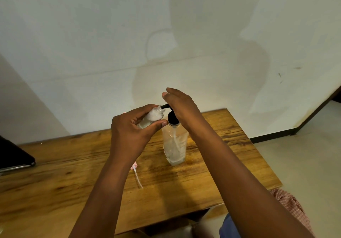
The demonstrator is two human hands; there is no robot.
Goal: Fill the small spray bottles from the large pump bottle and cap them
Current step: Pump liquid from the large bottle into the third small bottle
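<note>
Both bare forearms reach forward, the left hand (132, 129) curled with thumb and fingers closed in a grip around a small clear plastic spray bottle (152, 118), the right hand (181, 106) arched palm-down, seemingly pressing, fingers extended and loosely together.

My left hand (129, 129) and right hand (181, 106) are both bare, with no rings, watch or gloves on them. My forearms are uncovered from the wrists down to the lower edge of the view, with no sleeve showing on either. At the lower right, a bit of my pink-and-white checked cloth garment (291, 206) shows, and beside it a patch of blue fabric (230, 226).
</note>
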